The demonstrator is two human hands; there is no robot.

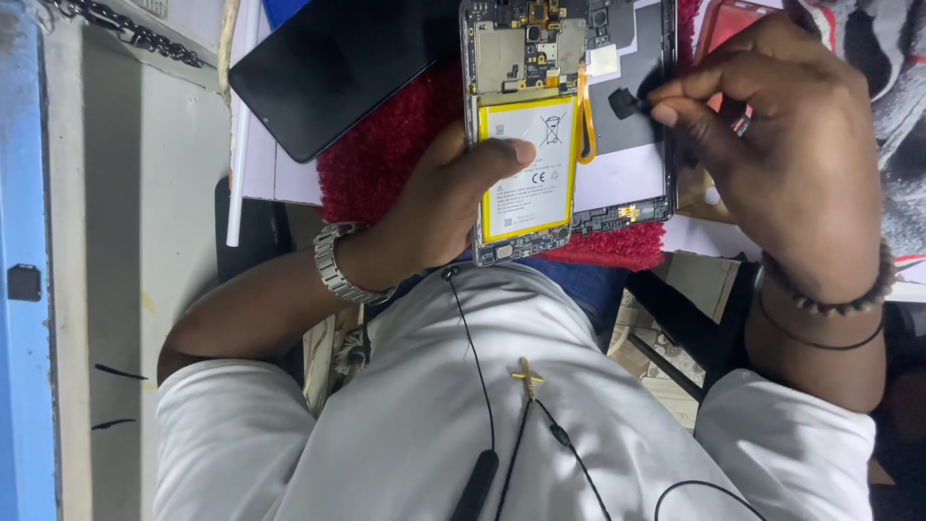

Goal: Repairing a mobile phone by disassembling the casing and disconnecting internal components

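**A:** ok what's on the bench here, biggest stuff first?

**B:** Upper middle of the frame there's a red fuzzy mat [371, 164], and lying on it a back cover [632, 145], inside face up, grey and white. Upper left is a black screen panel [333, 68] sitting at an angle, half on the mat.

**A:** and the hands?

**B:** Left hand [449, 198], center frame, is wrapped around an opened phone [526, 125], thumb pressed flat on the yellow-edged battery [529, 169], the other fingers hidden behind the phone. Silver metal watch [333, 260] on that wrist. Phone is up top center, circuit boards exposed above the battery, overlapping the cover's left edge.

**A:** right one?

**B:** Right hand [796, 154], upper right, fingertips pinched together on a small black part [625, 102], held just over the cover, right beside the phone. Beaded bracelet [830, 294] on that wrist.
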